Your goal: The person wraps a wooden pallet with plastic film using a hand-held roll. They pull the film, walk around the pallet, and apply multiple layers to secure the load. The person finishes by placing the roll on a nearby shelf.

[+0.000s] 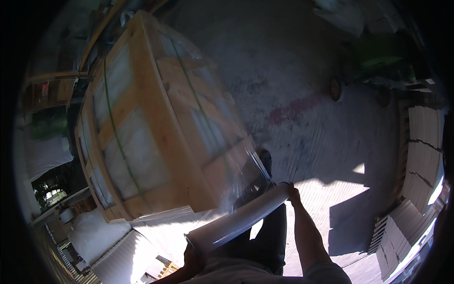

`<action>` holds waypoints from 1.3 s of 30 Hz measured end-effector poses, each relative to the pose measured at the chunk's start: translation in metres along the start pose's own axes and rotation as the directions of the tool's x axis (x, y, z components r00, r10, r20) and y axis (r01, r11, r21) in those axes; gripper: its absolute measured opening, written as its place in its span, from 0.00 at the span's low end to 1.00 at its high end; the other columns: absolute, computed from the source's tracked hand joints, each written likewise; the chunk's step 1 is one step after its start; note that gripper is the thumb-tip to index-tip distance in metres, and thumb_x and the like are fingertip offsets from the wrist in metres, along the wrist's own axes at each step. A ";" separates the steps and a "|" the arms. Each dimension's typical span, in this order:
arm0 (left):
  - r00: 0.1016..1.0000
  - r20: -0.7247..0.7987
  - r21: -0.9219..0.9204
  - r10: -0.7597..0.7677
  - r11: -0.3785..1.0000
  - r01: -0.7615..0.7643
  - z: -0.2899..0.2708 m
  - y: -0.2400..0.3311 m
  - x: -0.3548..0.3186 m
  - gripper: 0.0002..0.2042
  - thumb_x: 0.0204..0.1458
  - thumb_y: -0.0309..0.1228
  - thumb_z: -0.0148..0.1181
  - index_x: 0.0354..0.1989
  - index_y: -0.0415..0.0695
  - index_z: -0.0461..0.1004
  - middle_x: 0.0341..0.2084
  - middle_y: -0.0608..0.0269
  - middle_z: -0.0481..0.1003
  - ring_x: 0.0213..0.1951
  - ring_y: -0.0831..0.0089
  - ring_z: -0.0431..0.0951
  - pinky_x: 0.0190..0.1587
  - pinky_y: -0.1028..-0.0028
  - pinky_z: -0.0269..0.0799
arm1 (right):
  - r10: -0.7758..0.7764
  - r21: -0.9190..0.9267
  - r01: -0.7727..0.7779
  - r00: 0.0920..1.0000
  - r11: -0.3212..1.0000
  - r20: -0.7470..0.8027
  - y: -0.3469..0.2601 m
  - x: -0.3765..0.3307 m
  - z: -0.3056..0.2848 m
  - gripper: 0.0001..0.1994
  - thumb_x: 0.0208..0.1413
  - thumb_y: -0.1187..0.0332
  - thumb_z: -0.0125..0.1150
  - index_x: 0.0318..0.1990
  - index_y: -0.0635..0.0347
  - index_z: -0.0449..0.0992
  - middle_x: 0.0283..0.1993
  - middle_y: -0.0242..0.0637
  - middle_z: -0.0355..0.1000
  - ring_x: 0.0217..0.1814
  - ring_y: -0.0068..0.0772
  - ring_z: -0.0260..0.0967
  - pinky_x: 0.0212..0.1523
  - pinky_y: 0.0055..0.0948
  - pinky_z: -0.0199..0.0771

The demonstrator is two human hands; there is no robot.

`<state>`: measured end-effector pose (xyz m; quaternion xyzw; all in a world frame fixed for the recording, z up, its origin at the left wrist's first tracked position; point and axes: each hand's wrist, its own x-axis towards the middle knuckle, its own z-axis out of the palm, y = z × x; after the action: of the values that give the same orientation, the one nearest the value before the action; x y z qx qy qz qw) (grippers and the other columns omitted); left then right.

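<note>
Between my two hands lies a wide roll of clear stretch film (241, 215), tilted with its right end higher and farther out. My right hand (294, 195) is closed around the right end. My left hand (191, 260), dark in shadow, grips the left end. A creased sheet of film runs from the roll to the lower corner of a large wooden crate (189, 182) on the left. The crate has plank framing, pale wrapped contents behind the slats and green straps around it. Film covers at least its near lower part.
White bagged goods (97, 234) stand at the lower left. Stacks of pale flat boards (423, 151) line the right side. A small wheel (336, 89) belongs to equipment at the upper right. Sunlight and shadow cross the concrete floor (293, 137). My legs are beneath the roll.
</note>
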<state>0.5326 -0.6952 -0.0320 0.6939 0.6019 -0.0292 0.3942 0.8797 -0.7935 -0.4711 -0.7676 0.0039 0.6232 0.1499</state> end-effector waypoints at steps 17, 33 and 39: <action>0.985 -0.107 0.009 -0.133 0.991 0.134 -0.064 -0.134 -0.108 0.16 0.61 0.31 0.43 0.54 0.37 0.64 0.44 0.40 0.71 0.41 0.45 0.74 0.36 0.57 0.71 | -0.066 0.280 0.113 0.983 0.953 -0.171 0.175 -0.210 0.068 0.39 0.56 0.31 0.37 0.50 0.62 0.71 0.44 0.44 0.73 0.42 0.43 0.73 0.32 0.40 0.80; 0.867 -0.221 -0.126 0.446 0.869 -0.479 -0.214 -0.234 -0.116 0.16 0.60 0.24 0.41 0.56 0.38 0.65 0.53 0.38 0.67 0.53 0.46 0.71 0.54 0.61 0.68 | 0.027 0.620 0.169 0.956 0.766 -0.293 0.270 -0.348 0.268 0.36 0.59 0.33 0.32 0.57 0.56 0.65 0.52 0.44 0.69 0.48 0.46 0.70 0.36 0.45 0.75; 0.963 -0.012 -0.207 0.268 0.942 -0.265 -0.341 -0.243 -0.085 0.25 0.62 0.47 0.39 0.39 0.33 0.73 0.30 0.45 0.75 0.36 0.57 0.75 0.40 0.61 0.67 | -0.059 0.698 0.431 0.870 0.571 -0.489 0.247 -0.456 0.420 0.42 0.55 0.30 0.38 0.61 0.59 0.60 0.56 0.48 0.66 0.52 0.48 0.68 0.45 0.49 0.73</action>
<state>0.1531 -0.5745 0.1217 0.7239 0.4991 0.0817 0.4693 0.3292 -1.0133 -0.1651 -0.7268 0.2001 0.3515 0.5551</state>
